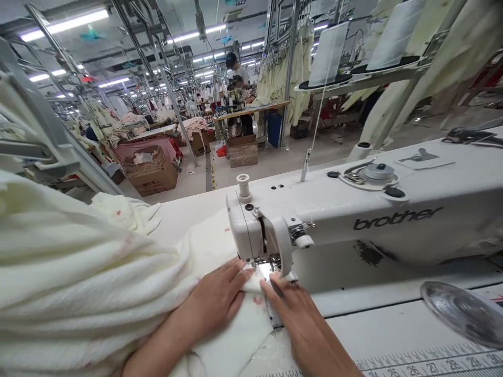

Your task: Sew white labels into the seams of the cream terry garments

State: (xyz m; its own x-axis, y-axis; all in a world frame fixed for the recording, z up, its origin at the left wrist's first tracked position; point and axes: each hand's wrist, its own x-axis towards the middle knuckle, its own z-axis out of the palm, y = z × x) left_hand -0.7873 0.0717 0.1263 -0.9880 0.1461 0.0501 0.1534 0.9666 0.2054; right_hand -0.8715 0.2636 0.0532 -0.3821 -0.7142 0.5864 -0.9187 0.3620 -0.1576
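Cream fleece-like fabric (243,319) with small pink marks runs under the needle area of a white sewing machine (251,225) lettered "brother". My left hand (218,296) lies flat on the fabric just left of the presser foot, fingers stretched toward it. At the fabric's right edge is my right hand (294,309), thumb and index finger reaching forward and slightly apart beside the foot. A small lamp lights the spot between my fingertips. The needle itself is hidden behind the machine's head and guard.
A large heap of the cream fabric (78,277) fills the left side. On the right are a clear round dish (463,314) and a printed ruler scale (432,364). Thread cones (329,55) stand behind the machine. Farther back are a person (238,70) and cardboard boxes (151,178).
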